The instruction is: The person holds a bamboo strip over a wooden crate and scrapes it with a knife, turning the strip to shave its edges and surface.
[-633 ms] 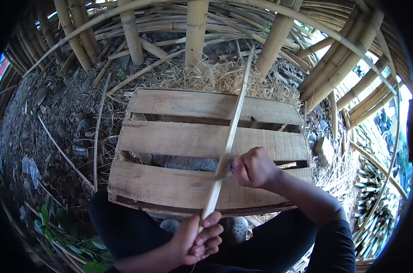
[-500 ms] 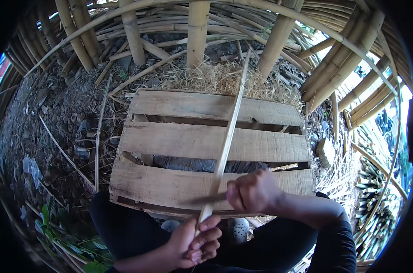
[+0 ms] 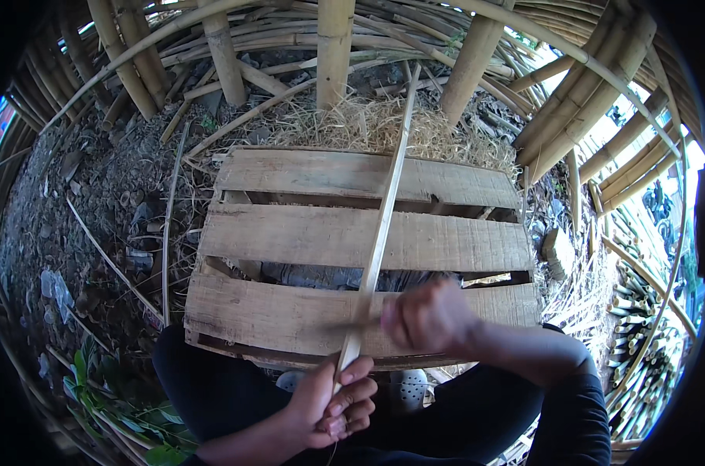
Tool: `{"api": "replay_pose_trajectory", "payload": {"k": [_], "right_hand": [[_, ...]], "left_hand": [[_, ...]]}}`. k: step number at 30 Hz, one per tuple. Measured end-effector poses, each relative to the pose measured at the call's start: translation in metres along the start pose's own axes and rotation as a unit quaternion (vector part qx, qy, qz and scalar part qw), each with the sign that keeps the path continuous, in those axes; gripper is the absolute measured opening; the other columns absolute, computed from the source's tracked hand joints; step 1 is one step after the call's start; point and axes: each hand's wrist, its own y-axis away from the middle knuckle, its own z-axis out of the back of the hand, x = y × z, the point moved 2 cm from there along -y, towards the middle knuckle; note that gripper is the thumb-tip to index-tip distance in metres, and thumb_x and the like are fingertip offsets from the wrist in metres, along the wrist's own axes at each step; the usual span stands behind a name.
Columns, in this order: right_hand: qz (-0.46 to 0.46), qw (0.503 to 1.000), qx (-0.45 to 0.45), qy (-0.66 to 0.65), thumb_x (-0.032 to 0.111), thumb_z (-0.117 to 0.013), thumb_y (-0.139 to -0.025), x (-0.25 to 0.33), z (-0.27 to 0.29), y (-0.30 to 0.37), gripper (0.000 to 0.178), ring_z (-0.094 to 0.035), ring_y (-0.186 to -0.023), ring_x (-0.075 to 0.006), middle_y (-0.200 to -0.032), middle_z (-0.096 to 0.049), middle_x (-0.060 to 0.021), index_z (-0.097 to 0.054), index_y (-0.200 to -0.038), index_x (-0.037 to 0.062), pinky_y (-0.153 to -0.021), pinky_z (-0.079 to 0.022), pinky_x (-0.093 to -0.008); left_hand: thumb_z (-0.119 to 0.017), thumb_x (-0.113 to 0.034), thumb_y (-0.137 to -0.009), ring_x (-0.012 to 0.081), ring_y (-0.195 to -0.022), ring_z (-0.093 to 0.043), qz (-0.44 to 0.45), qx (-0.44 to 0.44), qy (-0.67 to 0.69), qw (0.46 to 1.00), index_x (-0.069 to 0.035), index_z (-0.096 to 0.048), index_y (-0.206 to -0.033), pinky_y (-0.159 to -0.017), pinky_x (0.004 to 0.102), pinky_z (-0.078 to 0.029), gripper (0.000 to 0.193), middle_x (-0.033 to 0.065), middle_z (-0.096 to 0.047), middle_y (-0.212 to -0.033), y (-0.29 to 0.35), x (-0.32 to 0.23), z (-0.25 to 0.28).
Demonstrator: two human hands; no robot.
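Note:
My left hand (image 3: 335, 401) is closed around the near end of a long pale bamboo strip (image 3: 378, 241). The strip slants away over a slatted wooden crate (image 3: 368, 231), its far tip beyond the crate's back edge. Above the nearest slat, my right hand (image 3: 430, 317) is a fist around the handle of a knife (image 3: 344, 328). The blade points left and lies across the strip just beyond my left hand. Motion smears the blade and the right hand, so I cannot tell how deep the edge sits in the strip.
Thin shavings (image 3: 360, 132) heap behind the crate, before upright bamboo posts (image 3: 334, 54). Loose strips (image 3: 170, 233) lie on the littered ground at left, near green leaves (image 3: 80, 380). Cut bamboo poles (image 3: 640, 342) are stacked at right. My shoes (image 3: 409, 387) show under the crate's front.
My right hand and the knife have shifted slightly left and are more blurred. The far end of the strip has swung a little left. My left hand keeps its grip in nearly the same place.

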Motion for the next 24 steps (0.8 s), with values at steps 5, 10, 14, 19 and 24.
{"api": "replay_pose_trajectory", "payload": {"k": [5,10,14,19,24], "right_hand": [[0.022,0.994,-0.111,-0.003,0.013,-0.054,-0.083,-0.047,-0.012,-0.008,0.031,-0.047,-0.031,-0.0241,-0.046,-0.053,-0.0088,-0.051,-0.053,0.0063,-0.033,-0.043,-0.0366],[0.058,0.994,-0.079,-0.053,0.02,-0.051,-0.09,-0.009,-0.009,0.0,0.044,-0.048,-0.032,-0.0219,-0.043,-0.051,-0.0057,-0.05,-0.047,0.0089,-0.035,-0.043,-0.0347],[0.037,0.989,-0.127,0.058,0.023,-0.049,-0.091,-0.03,-0.005,-0.008,0.042,-0.048,-0.032,-0.0201,-0.043,-0.05,-0.0042,-0.053,-0.052,0.0084,-0.035,-0.045,-0.0349],[0.044,0.992,-0.112,-0.038,0.022,-0.049,-0.092,-0.018,-0.006,-0.007,0.042,-0.048,-0.031,-0.0191,-0.043,-0.051,-0.0047,-0.054,-0.052,0.0093,-0.032,-0.042,-0.0371],[-0.016,0.994,-0.105,0.027,0.021,-0.049,-0.092,-0.015,-0.009,-0.006,0.042,-0.047,-0.031,-0.0184,-0.042,-0.05,-0.0046,-0.053,-0.051,0.0106,-0.033,-0.04,-0.0354]], "left_hand": [[-0.024,-0.031,-0.102,0.0093,-0.028,-0.023,0.015,-0.009,-0.01,1.0,-0.017,-0.036,-0.068,-0.029,0.022,-0.022,0.038,-0.0034,-0.027,-0.042,-0.003,0.004,-0.001],[-0.026,-0.028,-0.1,0.0088,-0.028,-0.025,0.025,-0.004,0.002,1.0,-0.017,-0.036,-0.068,-0.029,0.022,-0.023,0.036,-0.0032,-0.029,-0.042,0.005,0.014,-0.008],[-0.027,-0.03,-0.101,0.0087,-0.028,-0.021,0.016,-0.005,0.002,1.0,-0.016,-0.038,-0.065,-0.03,0.0216,-0.022,0.04,-0.0039,-0.028,-0.04,-0.005,-0.005,0.002],[-0.022,-0.036,-0.102,0.0085,-0.028,-0.022,0.018,0.002,-0.028,0.999,-0.017,-0.037,-0.068,-0.027,0.0223,-0.021,0.041,-0.0042,-0.026,-0.043,0.004,0.013,-0.008],[-0.022,-0.035,-0.102,0.0086,-0.028,-0.023,0.011,0.009,-0.019,1.0,-0.017,-0.036,-0.069,-0.029,0.0219,-0.021,0.04,-0.0042,-0.026,-0.043,0.0,-0.001,0.003]]}}
